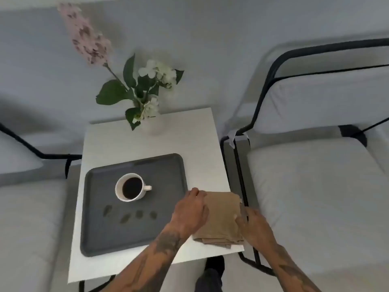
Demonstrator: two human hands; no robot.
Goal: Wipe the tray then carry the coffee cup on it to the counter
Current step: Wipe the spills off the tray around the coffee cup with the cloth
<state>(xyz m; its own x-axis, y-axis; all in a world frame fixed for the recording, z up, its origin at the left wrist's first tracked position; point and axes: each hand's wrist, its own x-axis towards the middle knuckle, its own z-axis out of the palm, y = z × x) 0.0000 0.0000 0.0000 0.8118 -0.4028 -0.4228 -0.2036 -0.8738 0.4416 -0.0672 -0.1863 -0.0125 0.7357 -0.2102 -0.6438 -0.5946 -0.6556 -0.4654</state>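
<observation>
A dark grey rectangular tray lies flat at centre-left of the frame, bearing four dark smudges below an upright white cup of black coffee, with a folded tan cloth just right of it.

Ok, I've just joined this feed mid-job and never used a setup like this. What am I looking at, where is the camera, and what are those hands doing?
There is no machine here. One camera sits on a person's head and looks down at their two bare hands. Below is a small white table between pale cushioned seats. On it lies a grey tray with a white cup of coffee and several dark smudges in front of the cup. A vase of flowers stands at the far edge. Right of the tray lies a folded tan cloth. The left hand and right hand both rest on it; whether they grip it is unclear.
</observation>
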